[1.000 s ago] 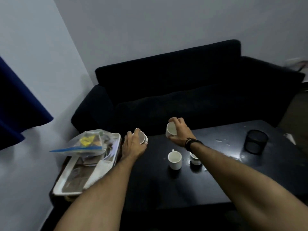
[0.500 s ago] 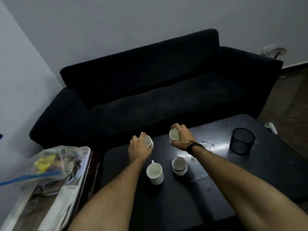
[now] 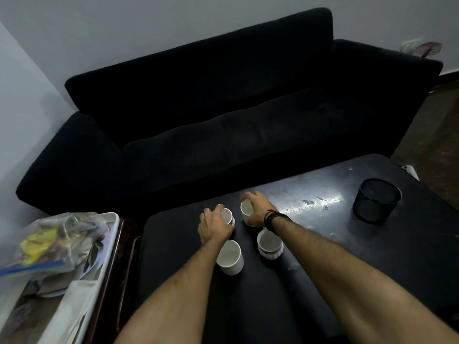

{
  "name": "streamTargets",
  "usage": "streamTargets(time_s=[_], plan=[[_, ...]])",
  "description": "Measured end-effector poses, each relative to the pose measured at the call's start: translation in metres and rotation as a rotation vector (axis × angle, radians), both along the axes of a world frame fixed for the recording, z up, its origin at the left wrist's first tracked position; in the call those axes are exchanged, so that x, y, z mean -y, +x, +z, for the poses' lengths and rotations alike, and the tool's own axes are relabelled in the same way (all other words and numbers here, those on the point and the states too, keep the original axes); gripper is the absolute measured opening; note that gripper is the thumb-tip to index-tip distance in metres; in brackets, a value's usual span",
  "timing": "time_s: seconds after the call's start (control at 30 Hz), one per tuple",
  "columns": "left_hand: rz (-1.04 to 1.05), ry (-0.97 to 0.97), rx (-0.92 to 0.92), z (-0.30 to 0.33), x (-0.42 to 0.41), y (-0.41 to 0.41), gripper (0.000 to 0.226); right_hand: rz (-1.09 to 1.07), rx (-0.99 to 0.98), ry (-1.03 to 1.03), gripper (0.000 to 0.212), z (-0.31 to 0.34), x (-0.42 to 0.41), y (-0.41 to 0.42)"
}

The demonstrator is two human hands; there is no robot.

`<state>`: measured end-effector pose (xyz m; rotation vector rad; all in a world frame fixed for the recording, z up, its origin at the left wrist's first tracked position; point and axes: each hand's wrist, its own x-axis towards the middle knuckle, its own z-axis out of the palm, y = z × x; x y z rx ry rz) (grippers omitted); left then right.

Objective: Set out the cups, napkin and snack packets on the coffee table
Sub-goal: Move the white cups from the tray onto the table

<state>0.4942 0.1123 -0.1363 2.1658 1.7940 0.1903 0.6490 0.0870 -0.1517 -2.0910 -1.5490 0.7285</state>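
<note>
a white cup (image 3: pixel 227 215) is gripped by the left hand (image 3: pixel 215 227) and another cup (image 3: pixel 246 208) by the right hand (image 3: pixel 256 210), both beyond the plain cup (image 3: pixel 229 256) on the coffee table (image 3: pixel 323 244).

Both hands now sit lower at the coffee table (image 3: pixel 310 281), the left hand (image 3: pixel 214 228) and right hand (image 3: pixel 258 212) bringing their cups closer together.
</note>
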Motion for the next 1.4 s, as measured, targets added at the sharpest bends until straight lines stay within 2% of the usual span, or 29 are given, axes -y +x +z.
streamTargets(time_s=[0.3, 0.4, 0.5, 0.63, 0.77, 0.9, 1.1, 1.27, 1.4], plan=[[-0.005, -0.025, 0.024, 0.001, 0.003, -0.003, 0.059, -0.024, 0.007, -0.026, 0.052, 0.004, 0.003, -0.002], [-0.021, -0.056, 0.027, 0.001, 0.003, -0.006, 0.079, -0.007, 0.024, -0.054, 0.054, 0.007, 0.005, -0.002], [-0.012, -0.02, 0.049, 0.003, 0.005, -0.012, 0.099, 0.004, 0.101, -0.003, 0.069, 0.014, 0.012, -0.003], [0.02, 0.097, 0.112, 0.008, 0.01, -0.03, 0.082, 0.051, 0.211, 0.184, 0.075, 0.029, 0.021, -0.009], [0.083, 0.093, 0.09, 0.01, 0.021, -0.064, 0.076, 0.074, 0.206, 0.219, 0.072, 0.044, 0.027, -0.024], [0.131, 0.075, 0.07, 0.021, 0.036, -0.101, 0.077, 0.056, 0.211, 0.176, 0.071, 0.054, 0.037, -0.049], [0.144, 0.101, 0.012, 0.054, 0.064, -0.159, 0.074, 0.159, 0.253, 0.202, 0.066, 0.077, 0.05, -0.102], [0.182, 0.081, 0.0, 0.069, 0.084, -0.22, 0.072, 0.325, 0.253, 0.148, 0.07, 0.092, 0.052, -0.166], [0.249, 0.14, -0.027, 0.074, 0.1, -0.274, 0.066, 0.465, 0.248, 0.059, 0.068, 0.096, 0.055, -0.224]])
